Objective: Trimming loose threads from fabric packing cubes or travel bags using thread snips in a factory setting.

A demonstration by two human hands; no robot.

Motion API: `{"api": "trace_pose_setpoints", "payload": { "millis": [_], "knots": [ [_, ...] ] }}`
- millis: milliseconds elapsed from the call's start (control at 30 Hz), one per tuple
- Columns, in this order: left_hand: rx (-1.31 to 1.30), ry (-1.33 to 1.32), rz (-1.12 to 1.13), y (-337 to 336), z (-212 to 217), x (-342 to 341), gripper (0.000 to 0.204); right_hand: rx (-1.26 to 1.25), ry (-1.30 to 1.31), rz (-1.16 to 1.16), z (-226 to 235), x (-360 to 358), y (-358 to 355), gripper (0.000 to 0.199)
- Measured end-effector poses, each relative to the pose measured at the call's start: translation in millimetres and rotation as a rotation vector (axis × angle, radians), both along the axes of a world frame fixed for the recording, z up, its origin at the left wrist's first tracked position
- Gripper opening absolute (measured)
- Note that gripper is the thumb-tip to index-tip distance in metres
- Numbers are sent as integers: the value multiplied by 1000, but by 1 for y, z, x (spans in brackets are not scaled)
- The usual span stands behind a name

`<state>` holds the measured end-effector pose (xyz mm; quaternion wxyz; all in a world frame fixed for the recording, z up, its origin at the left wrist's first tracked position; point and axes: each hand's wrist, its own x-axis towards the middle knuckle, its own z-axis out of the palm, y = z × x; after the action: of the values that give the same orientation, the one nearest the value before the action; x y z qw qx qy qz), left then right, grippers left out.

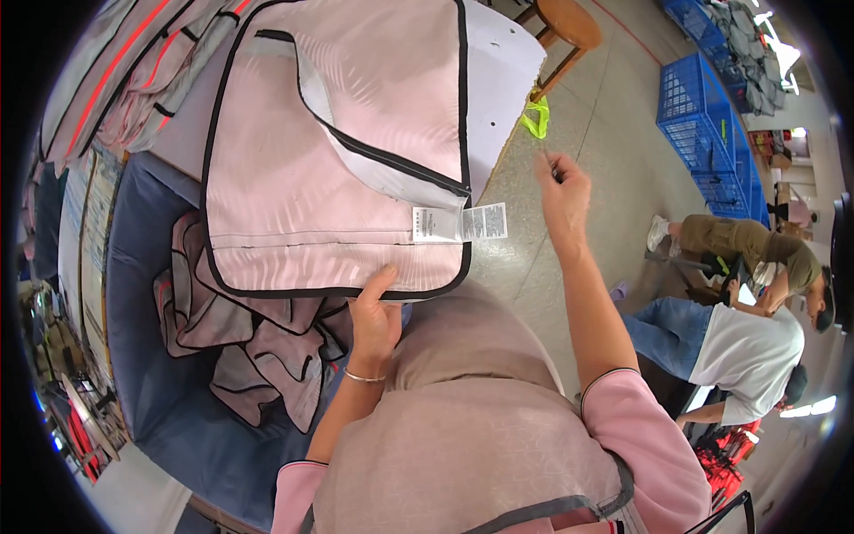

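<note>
A pink fabric panel [267, 151] with black bound edges lies over a pale tabletop in front of me. Its zip opening [374, 158] gapes in a slanting curve, showing the pale inner side. White printed labels [485, 222] stick out by the right edge, near the zip's lower end. At the panel's near edge my left hand [375, 320] grips it, thumb on top and fingers underneath. My right hand [567, 191] is raised to the right of the panel, apart from it. Its fingers are closed round a small dark pointed tool [556, 169], mostly hidden.
Similar pink pieces [267, 356] lie heaped in a blue fabric-lined bin [160, 392] at left. More pieces [151, 80] are stacked at far left. A wooden stool [569, 22] and blue crates [689, 107] stand beyond the table [511, 58]. Two people work at right.
</note>
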<state>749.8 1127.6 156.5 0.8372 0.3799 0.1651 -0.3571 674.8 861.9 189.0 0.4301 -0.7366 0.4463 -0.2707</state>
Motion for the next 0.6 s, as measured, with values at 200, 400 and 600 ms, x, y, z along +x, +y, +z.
{"api": "trace_pose_setpoints", "payload": {
  "millis": [200, 400, 600],
  "knots": [
    [76, 24, -42, 3, 0, 0, 42, 525, -228, 64, -21, 2, 52, 19],
    [34, 20, -62, 9, -3, -6, 43, 517, -175, 111, -23, 31, 50, 25],
    [-6, 64, -48, 11, -8, -8, 40, 403, -130, 154, -34, 71, 41, 28]
  ]
}}
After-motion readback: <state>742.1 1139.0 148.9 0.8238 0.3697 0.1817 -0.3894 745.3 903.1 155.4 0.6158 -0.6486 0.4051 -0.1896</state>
